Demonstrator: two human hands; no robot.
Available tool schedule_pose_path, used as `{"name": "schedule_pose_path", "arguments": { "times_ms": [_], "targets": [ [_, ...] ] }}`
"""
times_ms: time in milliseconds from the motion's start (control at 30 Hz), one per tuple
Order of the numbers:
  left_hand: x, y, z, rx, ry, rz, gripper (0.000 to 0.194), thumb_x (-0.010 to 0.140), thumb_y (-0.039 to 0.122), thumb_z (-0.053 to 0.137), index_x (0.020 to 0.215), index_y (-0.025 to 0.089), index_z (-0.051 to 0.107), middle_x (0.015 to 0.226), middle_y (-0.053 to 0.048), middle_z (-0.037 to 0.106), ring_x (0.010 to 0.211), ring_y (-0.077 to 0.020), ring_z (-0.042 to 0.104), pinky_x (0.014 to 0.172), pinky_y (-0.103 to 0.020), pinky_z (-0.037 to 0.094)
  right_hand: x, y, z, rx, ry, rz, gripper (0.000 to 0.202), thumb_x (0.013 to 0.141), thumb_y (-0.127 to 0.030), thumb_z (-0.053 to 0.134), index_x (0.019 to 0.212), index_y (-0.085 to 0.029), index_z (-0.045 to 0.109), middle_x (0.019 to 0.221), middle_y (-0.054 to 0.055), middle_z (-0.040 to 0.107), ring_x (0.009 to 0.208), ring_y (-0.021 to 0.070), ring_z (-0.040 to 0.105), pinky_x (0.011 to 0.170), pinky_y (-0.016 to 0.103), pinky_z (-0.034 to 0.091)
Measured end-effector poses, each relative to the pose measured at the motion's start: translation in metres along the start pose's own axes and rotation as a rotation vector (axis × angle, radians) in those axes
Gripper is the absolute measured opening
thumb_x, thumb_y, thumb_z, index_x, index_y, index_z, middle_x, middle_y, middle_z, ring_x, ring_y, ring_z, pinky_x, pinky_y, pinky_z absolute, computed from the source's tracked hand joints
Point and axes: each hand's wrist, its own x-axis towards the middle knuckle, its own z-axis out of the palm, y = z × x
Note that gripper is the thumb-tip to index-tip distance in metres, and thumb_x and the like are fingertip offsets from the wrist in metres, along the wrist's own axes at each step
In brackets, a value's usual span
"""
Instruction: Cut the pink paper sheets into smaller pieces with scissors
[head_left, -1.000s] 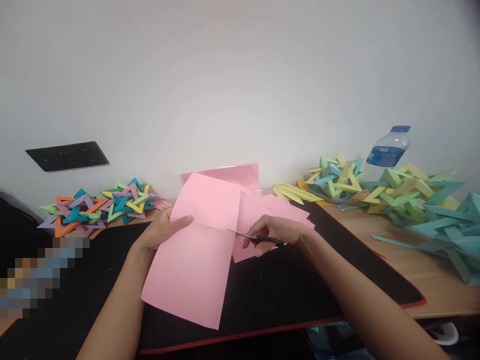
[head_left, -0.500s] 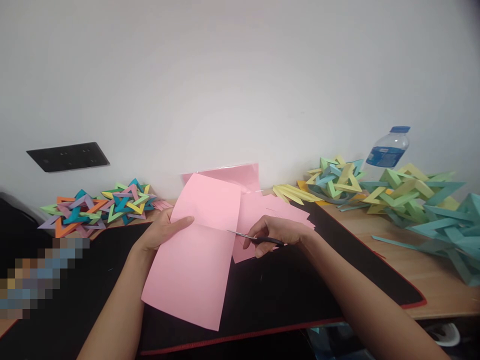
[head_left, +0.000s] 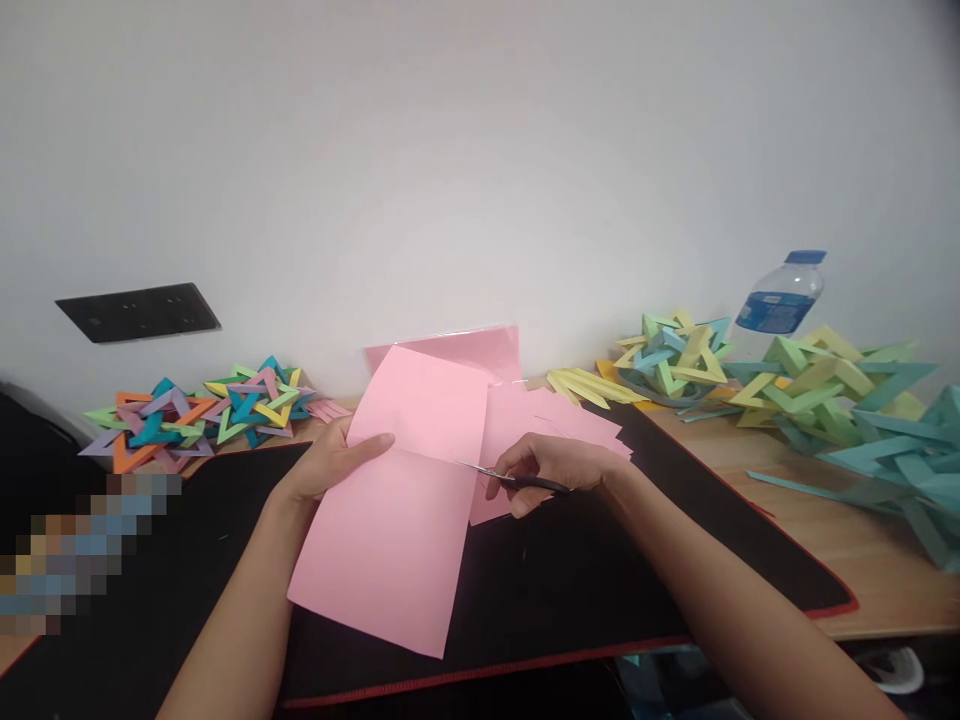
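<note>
My left hand grips a large sheet of pink paper by its left edge, thumb on the front face and the other fingers behind it. The sheet is held up off the mat, with a crease or cut line running across it toward the right. My right hand is closed around black-handled scissors. Their metal blades lie at the sheet's right edge, on that line; how far apart the blades are is hard to make out. Behind the right hand lie more pink paper pieces on the mat.
A black mat with red edging covers the wooden desk. Folded-paper star models stand at left and right. Yellow strips and a pink packet lie at the back. A water bottle stands back right.
Hardly anything differs: the sheet and both hands sit very slightly further right in view, as does the background. Both holds are the same.
</note>
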Motion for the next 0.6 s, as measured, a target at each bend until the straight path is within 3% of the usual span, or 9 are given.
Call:
{"name": "schedule_pose_path", "arguments": {
  "times_ms": [600],
  "targets": [
    [-0.0012, 0.0012, 0.0012, 0.036, 0.032, -0.011, 0.028, 0.069, 0.039, 0.071, 0.083, 0.016, 0.064, 0.072, -0.003, 0.068, 0.06, -0.019, 0.064, 0.05, -0.026, 0.05, -0.0007, -0.0027, 0.0022, 0.057, 0.028, 0.019, 0.044, 0.063, -0.042, 0.075, 0.099, -0.02, 0.067, 0.067, -0.001, 0.061, 0.059, 0.0103, 0.054, 0.061, 0.023, 0.043]
  ]
}}
